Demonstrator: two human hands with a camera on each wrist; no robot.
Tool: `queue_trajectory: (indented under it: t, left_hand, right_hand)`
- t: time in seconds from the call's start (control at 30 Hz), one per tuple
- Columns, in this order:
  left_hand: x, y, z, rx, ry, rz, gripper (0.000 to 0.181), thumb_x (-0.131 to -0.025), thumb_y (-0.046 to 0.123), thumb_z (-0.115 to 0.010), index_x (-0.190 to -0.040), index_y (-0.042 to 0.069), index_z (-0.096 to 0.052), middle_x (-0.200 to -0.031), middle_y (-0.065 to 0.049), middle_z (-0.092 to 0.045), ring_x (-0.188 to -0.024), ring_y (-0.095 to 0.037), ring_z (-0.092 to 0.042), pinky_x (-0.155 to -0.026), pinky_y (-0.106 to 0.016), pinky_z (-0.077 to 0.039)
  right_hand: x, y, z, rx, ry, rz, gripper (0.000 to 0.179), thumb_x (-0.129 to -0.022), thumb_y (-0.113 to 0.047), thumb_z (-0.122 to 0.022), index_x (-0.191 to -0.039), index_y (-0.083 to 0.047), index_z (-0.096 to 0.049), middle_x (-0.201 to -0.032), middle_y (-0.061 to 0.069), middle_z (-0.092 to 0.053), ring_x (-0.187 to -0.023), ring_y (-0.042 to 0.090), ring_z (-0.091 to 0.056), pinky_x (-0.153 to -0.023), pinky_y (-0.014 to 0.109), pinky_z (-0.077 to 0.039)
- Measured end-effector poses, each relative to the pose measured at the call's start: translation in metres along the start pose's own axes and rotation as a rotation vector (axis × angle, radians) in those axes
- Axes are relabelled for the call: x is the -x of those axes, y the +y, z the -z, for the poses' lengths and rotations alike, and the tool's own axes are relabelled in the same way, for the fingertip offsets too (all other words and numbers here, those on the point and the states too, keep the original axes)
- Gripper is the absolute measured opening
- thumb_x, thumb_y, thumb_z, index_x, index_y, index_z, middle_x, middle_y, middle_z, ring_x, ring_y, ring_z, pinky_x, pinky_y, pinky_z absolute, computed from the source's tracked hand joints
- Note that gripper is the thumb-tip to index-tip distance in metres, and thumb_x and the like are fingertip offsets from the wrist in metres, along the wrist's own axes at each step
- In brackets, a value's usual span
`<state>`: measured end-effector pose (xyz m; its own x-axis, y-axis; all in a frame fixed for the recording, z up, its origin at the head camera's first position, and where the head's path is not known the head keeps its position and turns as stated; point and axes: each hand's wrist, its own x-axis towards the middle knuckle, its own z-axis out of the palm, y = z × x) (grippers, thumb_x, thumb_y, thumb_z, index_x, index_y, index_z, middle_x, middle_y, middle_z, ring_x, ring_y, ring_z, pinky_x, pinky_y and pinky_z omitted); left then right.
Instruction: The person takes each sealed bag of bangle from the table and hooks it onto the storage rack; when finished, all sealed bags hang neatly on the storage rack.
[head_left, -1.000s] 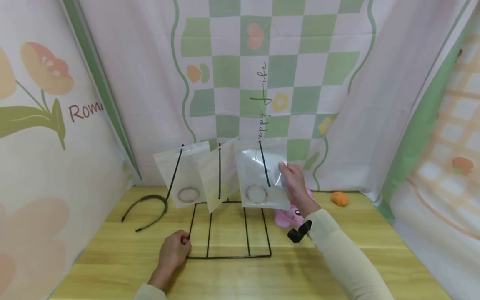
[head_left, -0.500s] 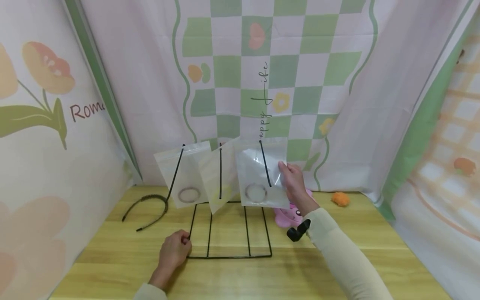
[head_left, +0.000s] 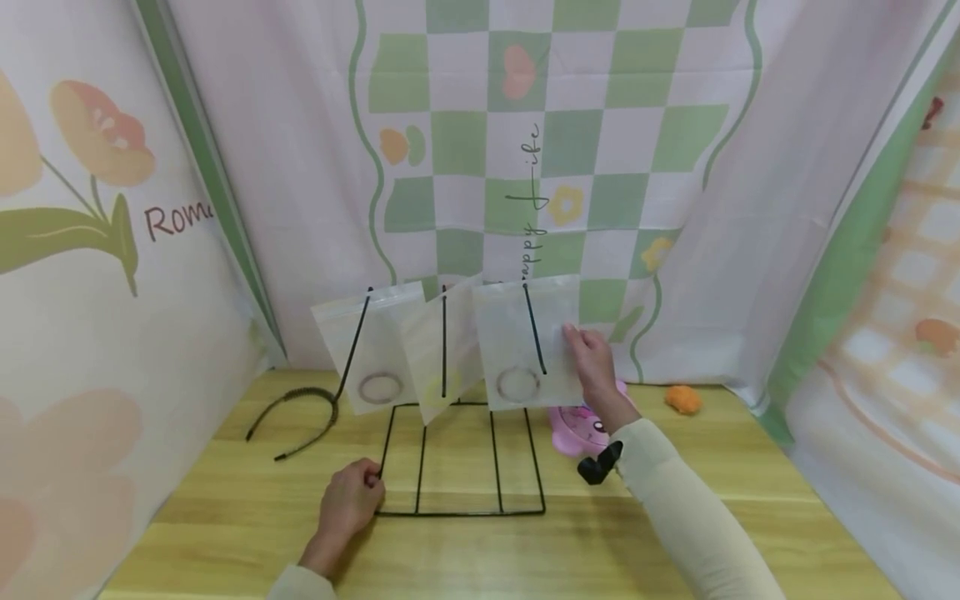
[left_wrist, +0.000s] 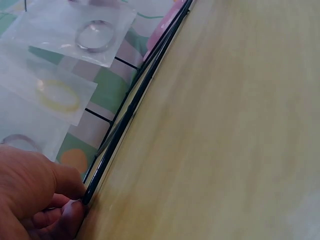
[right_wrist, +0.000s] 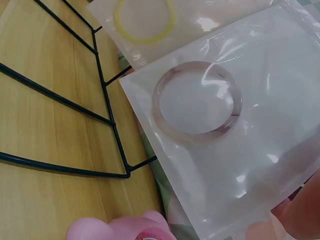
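A black wire rack [head_left: 459,514] lies with its base on the wooden table. From its upright hooks hang three clear zip bags, each with a ring-shaped bangle inside. My left hand [head_left: 351,497] pinches the rack's front left wire between thumb and fingers. With thumb and fingers, my right hand [head_left: 596,367] holds the right edge of the rightmost bag [head_left: 501,333], which hangs on the right hook. A translucent brownish bangle [right_wrist: 238,100] shows in that bag. In the middle bag [head_left: 420,342] is a yellow bangle [left_wrist: 70,107]; the left bag [head_left: 337,333] holds a pale brownish one.
A dark headband [head_left: 330,417] lies on the table left of the rack. Behind my right wrist sits a pink toy-like item [head_left: 566,433] with a face, partly hidden. An orange lump [head_left: 683,399] lies at the back right. Printed curtains [head_left: 315,167] enclose the table.
The rightmost bag has tilted slightly, and its bright glare has faded in the head view. Both hands keep their holds. The head view has shifted a little.
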<state>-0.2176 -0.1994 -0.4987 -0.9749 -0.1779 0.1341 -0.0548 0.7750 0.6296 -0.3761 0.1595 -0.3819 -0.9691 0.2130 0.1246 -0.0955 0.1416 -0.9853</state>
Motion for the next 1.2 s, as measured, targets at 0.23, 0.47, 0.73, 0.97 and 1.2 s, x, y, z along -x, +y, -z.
queue_trajectory:
  t: [0.23, 0.47, 0.73, 0.97, 1.2]
  left_hand:
    - [0.001, 0.000, -0.001, 0.000, -0.010, 0.009, 0.029, -0.079, 0.009, -0.066, -0.106, 0.002, -0.068, -0.082, 0.001, -0.063, -0.072, -0.013, -0.056, -0.062, -0.030, -0.046]
    - [0.002, -0.002, -0.001, 0.001, 0.002, -0.003, 0.029, -0.078, 0.009, -0.066, -0.106, 0.001, -0.069, -0.082, 0.000, -0.064, -0.072, -0.014, -0.057, -0.063, -0.032, -0.048]
    - [-0.004, -0.004, 0.002, 0.026, -0.013, -0.019, 0.029, -0.078, 0.010, -0.065, -0.106, 0.001, -0.069, -0.080, 0.001, -0.064, -0.070, -0.013, -0.056, -0.061, -0.030, -0.047]
    - [-0.008, -0.006, 0.013, 0.224, -0.114, -0.025, 0.023, -0.086, 0.007, -0.062, -0.105, -0.003, -0.071, -0.080, -0.003, -0.067, -0.067, -0.013, -0.059, -0.060, -0.028, -0.049]
    - [-0.009, 0.001, 0.033, 0.196, -0.034, -0.079, 0.029, -0.093, 0.012, -0.060, -0.115, -0.004, -0.068, -0.094, -0.009, -0.071, -0.080, -0.017, -0.065, -0.070, -0.032, -0.055]
  right_hand:
    - [0.005, 0.006, 0.005, -0.079, 0.010, 0.079, 0.041, -0.096, -0.040, -0.058, -0.102, 0.001, -0.057, -0.101, 0.004, -0.054, -0.095, 0.018, -0.053, -0.086, 0.035, -0.049]
    - [0.026, 0.017, 0.017, -0.075, 0.104, 0.102, 0.031, -0.095, -0.033, -0.061, -0.115, -0.008, -0.060, -0.114, 0.006, -0.063, -0.108, 0.017, -0.056, -0.088, 0.021, -0.045]
    - [0.070, 0.034, 0.028, 0.092, -0.006, 0.204, 0.035, -0.099, -0.024, -0.056, -0.123, 0.000, -0.054, -0.123, 0.016, -0.062, -0.104, 0.007, -0.056, -0.080, 0.015, -0.049]
    - [0.104, 0.053, 0.038, 0.196, -0.059, 0.314, 0.033, -0.094, -0.008, -0.061, -0.125, 0.003, -0.056, -0.122, 0.020, -0.062, -0.111, 0.027, -0.059, -0.086, 0.011, -0.045]
    - [0.113, 0.054, 0.055, 0.437, -0.095, 0.481, 0.043, -0.092, -0.014, -0.063, -0.134, -0.004, -0.054, -0.134, 0.020, -0.057, -0.119, 0.038, -0.055, -0.099, 0.042, -0.046]
